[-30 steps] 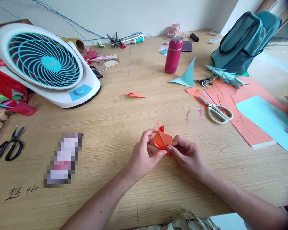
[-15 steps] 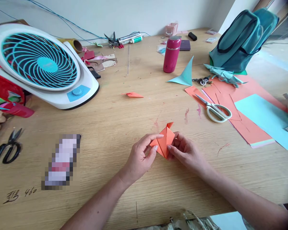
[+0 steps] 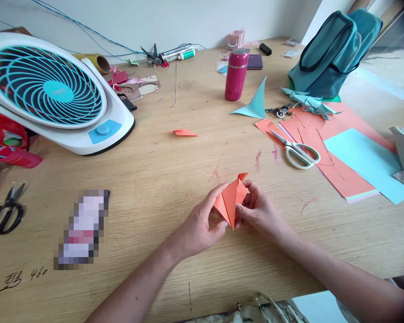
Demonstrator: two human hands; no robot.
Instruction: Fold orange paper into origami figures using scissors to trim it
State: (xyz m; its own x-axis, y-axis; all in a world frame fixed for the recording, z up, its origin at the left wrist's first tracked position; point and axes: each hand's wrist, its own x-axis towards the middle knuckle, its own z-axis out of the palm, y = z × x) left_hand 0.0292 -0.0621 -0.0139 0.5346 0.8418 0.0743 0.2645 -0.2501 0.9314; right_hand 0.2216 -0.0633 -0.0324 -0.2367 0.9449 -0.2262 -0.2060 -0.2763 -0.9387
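Between my two hands is a folded orange origami paper (image 3: 230, 201), held just over the wooden table. It has a pointed lower tip, a long crease down its middle and a small flap sticking out at the top. My left hand (image 3: 202, 220) grips its left edge, thumb near the lower tip and fingers along the upper left side. On the right side, my right hand (image 3: 257, 208) pinches the paper with the thumb in front; its other fingers are partly hidden behind. A smaller folded orange piece (image 3: 184, 133) lies farther back on the table.
White-handled scissors (image 3: 301, 154) rest on orange sheets (image 3: 348, 177) at the right, beside a light blue sheet (image 3: 360, 152). Behind stand a pink bottle (image 3: 236, 76) and a teal bag (image 3: 326, 54). A fan (image 3: 114, 121), black scissors (image 3: 9, 208) and a blurred-out object (image 3: 84, 229) are at the left.
My left fingers have moved from the paper's front to its left edge, and the left thumb has slid down toward the tip. The left part of the paper now looks wider and smoother.
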